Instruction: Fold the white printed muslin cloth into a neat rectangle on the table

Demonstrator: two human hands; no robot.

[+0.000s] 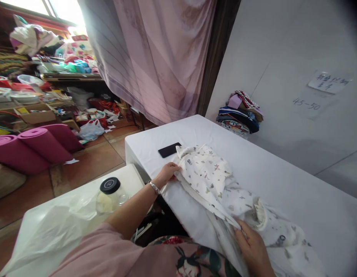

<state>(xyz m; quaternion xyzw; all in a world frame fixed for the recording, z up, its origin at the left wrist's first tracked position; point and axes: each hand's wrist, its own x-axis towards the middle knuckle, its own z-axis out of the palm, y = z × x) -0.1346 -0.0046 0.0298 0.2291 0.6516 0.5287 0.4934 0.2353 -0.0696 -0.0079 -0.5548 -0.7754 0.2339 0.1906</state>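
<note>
Found the patterned white cloth (207, 173) bunched along the near side of the white tabletop (253, 165), beside a black phone (168, 150). Pinched its near edge in the left hand (168, 173); gripped it farther right in the right hand (252, 244). Noted a black-lidded jar (109, 198) at left.

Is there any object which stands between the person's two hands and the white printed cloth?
Nothing visible: the left hand and the right hand both grip the edge of the white printed cloth. The black phone lies beside it, not between.
</note>
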